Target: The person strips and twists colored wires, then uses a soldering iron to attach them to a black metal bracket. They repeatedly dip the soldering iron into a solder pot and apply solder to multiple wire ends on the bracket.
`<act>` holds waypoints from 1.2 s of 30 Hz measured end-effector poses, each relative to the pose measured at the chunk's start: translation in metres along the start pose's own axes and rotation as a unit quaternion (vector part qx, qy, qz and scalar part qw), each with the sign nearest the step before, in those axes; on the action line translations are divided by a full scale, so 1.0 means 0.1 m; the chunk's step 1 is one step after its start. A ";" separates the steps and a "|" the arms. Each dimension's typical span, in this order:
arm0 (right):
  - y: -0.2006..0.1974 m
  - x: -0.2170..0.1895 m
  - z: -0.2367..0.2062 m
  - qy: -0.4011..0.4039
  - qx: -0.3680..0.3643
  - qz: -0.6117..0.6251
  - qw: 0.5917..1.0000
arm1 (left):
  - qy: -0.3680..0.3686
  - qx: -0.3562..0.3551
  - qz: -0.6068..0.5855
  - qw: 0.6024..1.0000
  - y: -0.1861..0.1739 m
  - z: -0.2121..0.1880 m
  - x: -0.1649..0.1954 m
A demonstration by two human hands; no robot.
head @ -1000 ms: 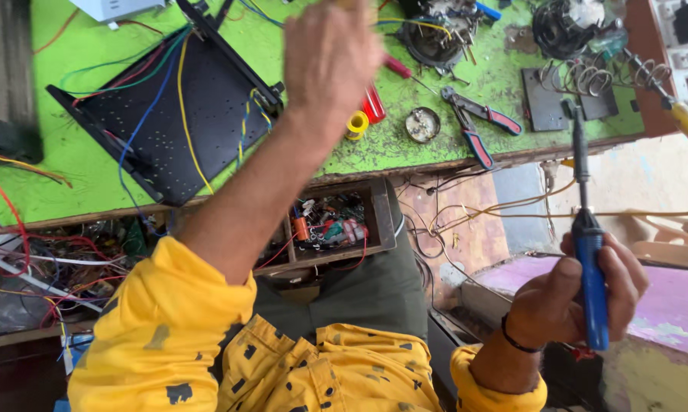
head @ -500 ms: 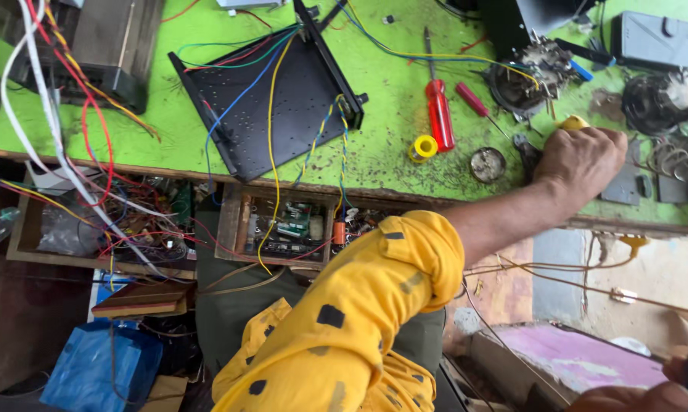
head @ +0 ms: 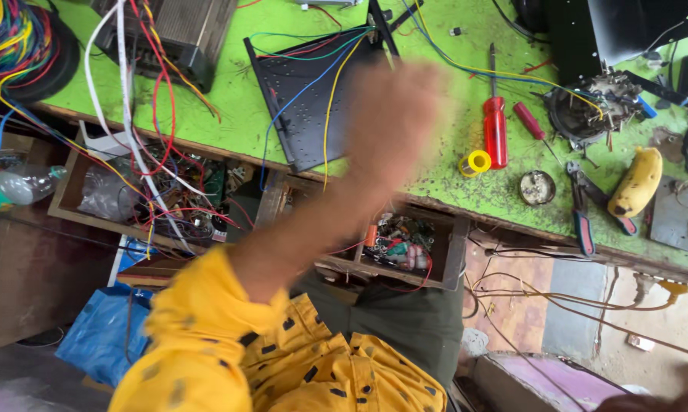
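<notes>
Panel (head: 313, 99), a flat black metal sheet dotted with tiny holes, lies on the green bench just left of the left hand (head: 393, 122). That hand is raised over the bench and so blurred that I cannot tell if its fingers are spread or pressed together. It seems to hold nothing. Thin blue, yellow and green wires (head: 329, 84) curl across the panel. Right of the fingers sits a small yellow tape ring (head: 477, 162), then a red screwdriver (head: 495, 126) with a smooth shiny handle. Farther right are a round tin (head: 537, 187), pliers (head: 584, 206) with red grips, and a curved yellow banana (head: 638, 181). Only a blurred edge of the right hand (head: 664, 397) shows at the bottom corner.
</notes>
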State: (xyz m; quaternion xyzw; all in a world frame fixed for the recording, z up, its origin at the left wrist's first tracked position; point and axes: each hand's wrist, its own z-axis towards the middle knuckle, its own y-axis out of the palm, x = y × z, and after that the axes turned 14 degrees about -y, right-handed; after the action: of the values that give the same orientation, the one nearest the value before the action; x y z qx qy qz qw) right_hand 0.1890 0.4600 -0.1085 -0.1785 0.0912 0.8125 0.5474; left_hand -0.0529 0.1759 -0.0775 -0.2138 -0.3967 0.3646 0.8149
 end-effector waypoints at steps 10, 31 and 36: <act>0.07 -0.20 -0.23 -0.032 -0.049 0.052 0.997 | -0.103 -0.166 -0.033 0.980 -0.72 -0.06 -1.06; 0.11 -0.46 -0.31 0.060 -0.054 0.114 0.990 | -0.056 -0.115 -0.119 0.985 -2.59 -0.50 -0.47; 0.13 -0.52 -0.30 0.068 -0.072 0.101 0.990 | 0.117 -0.294 -0.243 0.917 -2.36 -0.49 -0.47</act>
State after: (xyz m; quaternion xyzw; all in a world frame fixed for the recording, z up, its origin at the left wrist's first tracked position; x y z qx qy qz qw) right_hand 0.2002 0.4006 -0.1165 -0.2616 0.0874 0.8543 0.4405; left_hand 0.0671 -0.0142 0.0207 -0.3819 -0.4276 -0.0054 0.8193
